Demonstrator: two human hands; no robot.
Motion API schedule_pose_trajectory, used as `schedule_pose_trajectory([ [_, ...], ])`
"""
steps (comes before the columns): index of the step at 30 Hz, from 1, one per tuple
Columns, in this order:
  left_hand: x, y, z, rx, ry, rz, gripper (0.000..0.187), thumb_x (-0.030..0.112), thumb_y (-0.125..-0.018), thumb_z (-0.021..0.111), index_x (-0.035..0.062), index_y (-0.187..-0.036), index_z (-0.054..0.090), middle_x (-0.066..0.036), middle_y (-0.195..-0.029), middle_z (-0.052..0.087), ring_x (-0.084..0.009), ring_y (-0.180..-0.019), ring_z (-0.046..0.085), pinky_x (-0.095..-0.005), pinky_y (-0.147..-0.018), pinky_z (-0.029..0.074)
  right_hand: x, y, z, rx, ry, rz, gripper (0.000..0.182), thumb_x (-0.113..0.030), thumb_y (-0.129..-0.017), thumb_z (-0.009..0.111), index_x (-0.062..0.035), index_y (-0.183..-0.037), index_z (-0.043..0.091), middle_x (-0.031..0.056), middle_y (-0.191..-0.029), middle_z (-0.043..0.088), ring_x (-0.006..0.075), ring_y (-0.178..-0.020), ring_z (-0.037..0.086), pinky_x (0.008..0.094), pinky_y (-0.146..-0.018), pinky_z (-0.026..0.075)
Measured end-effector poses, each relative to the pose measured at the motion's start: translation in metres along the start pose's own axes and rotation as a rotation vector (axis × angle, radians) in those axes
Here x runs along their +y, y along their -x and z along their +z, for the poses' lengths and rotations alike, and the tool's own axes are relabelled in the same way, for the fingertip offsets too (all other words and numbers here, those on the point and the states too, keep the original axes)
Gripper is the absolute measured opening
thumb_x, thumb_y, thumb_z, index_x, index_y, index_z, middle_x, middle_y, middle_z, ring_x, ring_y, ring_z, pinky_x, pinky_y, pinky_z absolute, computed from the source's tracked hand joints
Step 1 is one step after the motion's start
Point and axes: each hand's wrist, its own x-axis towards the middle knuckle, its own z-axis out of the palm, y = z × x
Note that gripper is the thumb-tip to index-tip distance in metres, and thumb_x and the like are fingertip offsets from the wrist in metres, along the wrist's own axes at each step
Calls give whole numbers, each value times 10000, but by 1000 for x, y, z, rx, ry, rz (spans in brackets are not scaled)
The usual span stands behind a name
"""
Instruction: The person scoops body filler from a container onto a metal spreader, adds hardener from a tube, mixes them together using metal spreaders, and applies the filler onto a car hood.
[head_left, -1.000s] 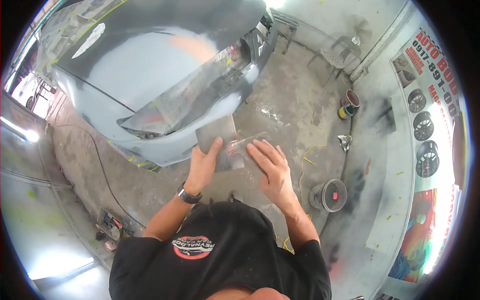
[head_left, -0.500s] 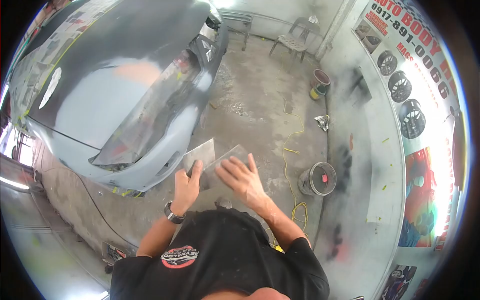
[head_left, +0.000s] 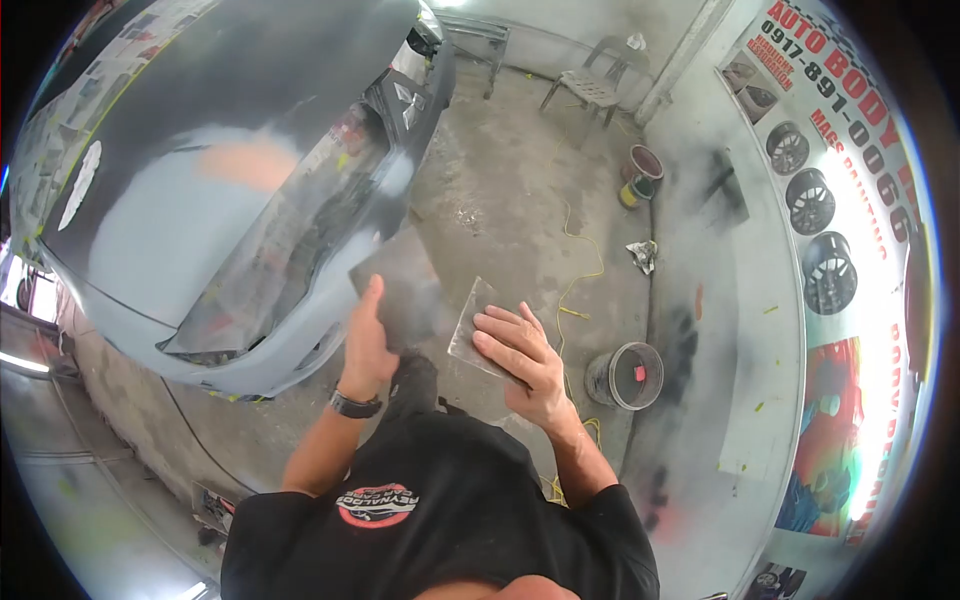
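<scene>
My left hand [head_left: 366, 345], with a wristwatch [head_left: 354, 405] at its wrist, holds a flat grey rectangular sheet [head_left: 408, 280]. The thumb lies on its near side, and the sheet is slightly blurred. My right hand [head_left: 525, 360] grips a thin, see-through rectangular plate [head_left: 468, 328] with pale edges, fingers laid across its face. A gap separates the two flat pieces. Ahead and to the left stands a car [head_left: 330, 285] with grey primer patches and an orange-tinted area on its hood. The left hand is close to its front bumper.
A bucket [head_left: 600, 385] with a pink-red item inside stands at right. Farther back are stacked pails [head_left: 640, 180], crumpled foil-like material [head_left: 641, 257] and a plastic chair [head_left: 590, 88]. A yellow cord [head_left: 565, 295] runs along the floor beside the wall [head_left: 700, 330].
My hands have moved apart. The right hand and clear plate shifted right; the left hand's sheet rose and tilted, now looking darker. The view has shifted slightly.
</scene>
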Motion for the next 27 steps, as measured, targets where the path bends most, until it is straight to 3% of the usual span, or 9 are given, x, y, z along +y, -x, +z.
schedule_pose_trajectory([
  [6, -36, -85, 24, -138, 21, -77, 377, 209, -1010, 665, 10, -1319, 583, -115, -1238, 676, -239, -1096, 687, -387, -930, 585, 68, -38, 13, 5, 103, -129, 533, -68, -799, 758, -163, -1317, 675, 124, -1435, 588, 390, -1358, 533, 601, -1166, 334],
  [11, -49, -185, 52, -161, -35, -37, 367, 191, -1003, 674, 10, -1311, 590, -111, -1216, 682, -236, -1091, 689, -389, -929, 582, 184, -72, -8, -41, 406, 116, 646, -37, -808, 694, -165, -1431, 576, 135, -1447, 541, 430, -1342, 501, 659, -1098, 380],
  [14, -34, -257, 75, -119, 26, 16, 334, 204, -1013, 666, 33, -1293, 601, -78, -1205, 689, -206, -1080, 686, -387, -926, 580, 242, -116, -40, -301, 707, 158, 660, -26, -807, 678, -174, -1441, 567, 131, -1433, 543, 426, -1316, 511, 672, -1050, 412],
  [15, -24, -280, 80, -106, 57, 41, 321, 211, -1019, 661, 44, -1288, 604, -62, -1201, 692, -192, -1076, 684, -385, -925, 579, 265, -126, -46, -361, 753, 133, 562, 3, -876, 637, -167, -1410, 602, 124, -1364, 590, 405, -1218, 575, 573, -1015, 480],
  [18, 10, -347, 109, -70, 81, 142, 359, 205, -988, 709, 14, -1275, 608, -71, -1197, 680, -198, -1078, 676, -367, -918, 576, 310, -159, -59, -143, -48, 534, 440, -6, -951, 598, -152, -1363, 648, 118, -1259, 647, 329, -1108, 635, 420, -964, 518],
  [19, 16, -365, 123, -13, 57, 202, 353, 210, -981, 722, 10, -1253, 622, -58, -1177, 684, -171, -1027, 677, -348, -896, 569, 314, -174, -67, -64, -178, 723, 298, -89, -1006, 602, -68, -1293, 678, 98, -1178, 691, 223, -1038, 661, 330, -904, 522],
  [22, 19, -408, 140, 85, -126, 233, 309, 203, -976, 730, -1, -1197, 658, -56, -1138, 699, -139, -985, 667, -321, -867, 547, 347, -191, -81, 183, -808, 961, 241, -131, -1005, 668, 18, -1194, 682, 93, -1178, 701, 188, -1011, 690, 362, -899, 556],
  [23, 17, -424, 146, 89, -266, 298, 291, 203, -975, 731, -7, -1167, 670, -51, -1103, 706, -128, -962, 663, -311, -848, 539, 350, -200, -84, 269, -978, 991, 397, -216, -1007, 666, 67, -1281, 616, 95, -1189, 682, 168, -1024, 652, 352, -888, 534],
  [27, 3, -469, 162, -4, -630, 366, 251, 195, -975, 727, -35, -1074, 706, -38, -992, 725, -99, -893, 652, -284, -789, 516, 378, -237, -100, 468, -1083, 1016, 433, -197, -1000, 663, 42, -1348, 567, 82, -1137, 707, 184, -1014, 679, 345, -895, 543],
])
